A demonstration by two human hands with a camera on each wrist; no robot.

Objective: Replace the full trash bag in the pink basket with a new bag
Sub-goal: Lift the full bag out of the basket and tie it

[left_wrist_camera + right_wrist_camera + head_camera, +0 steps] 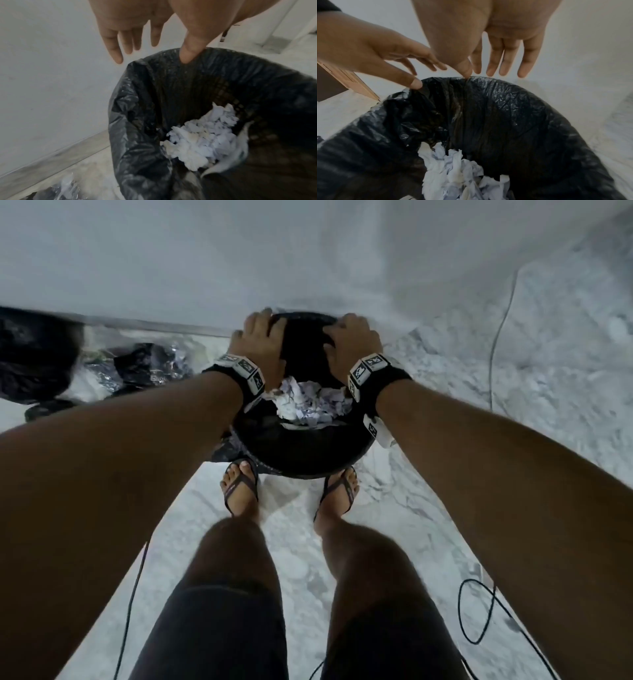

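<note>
The basket is wrapped in a black trash bag (301, 450) folded over its rim; no pink shows, only its mesh pattern (224, 92) through the plastic. Crumpled white paper (308, 405) lies inside the bag. Both hands reach over to the far rim by the wall. My left hand (262, 335) has straight fingers outside the rim, and its thumb (187, 56) touches the bag's edge. My right hand (349, 335) is the same, fingers straight, thumb (467, 73) on the bag's rim (505, 83). Neither hand grips the plastic.
A white wall (308, 251) stands right behind the basket. Other black bags (144, 364) lie on the marble floor to the left. My sandalled feet (239, 487) are against the basket's near side. Black cables (479, 611) trail on the floor on both sides.
</note>
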